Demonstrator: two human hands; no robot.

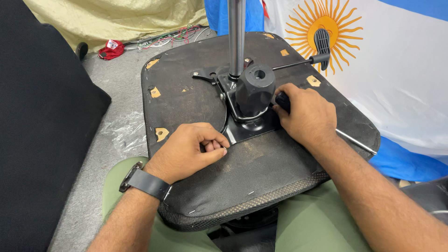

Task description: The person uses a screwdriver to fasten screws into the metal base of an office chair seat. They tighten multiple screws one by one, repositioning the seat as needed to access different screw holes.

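left hand (pixel 189 149) sits nearest, fingers curled narrow and pinched at the front edge of the metal plate (pixel 247 129); what it pinches, if anything, i cannot tell. upturned chair seat (pixel 261 172) rests across the lap. right hand (pixel 305 116) just beyond, closed round a black tool handle (pixel 283 100), its tip hidden at the plate's right side beside the black knob (pixel 255 88). judgement: keep the tool square to the fastener, push in while turning, left hand bracing the seat against twist. chrome column (pixel 236 37) stands behind the knob, lever (pixel 298 62) sticks out right, flag (pixel 396 70) furthest back.
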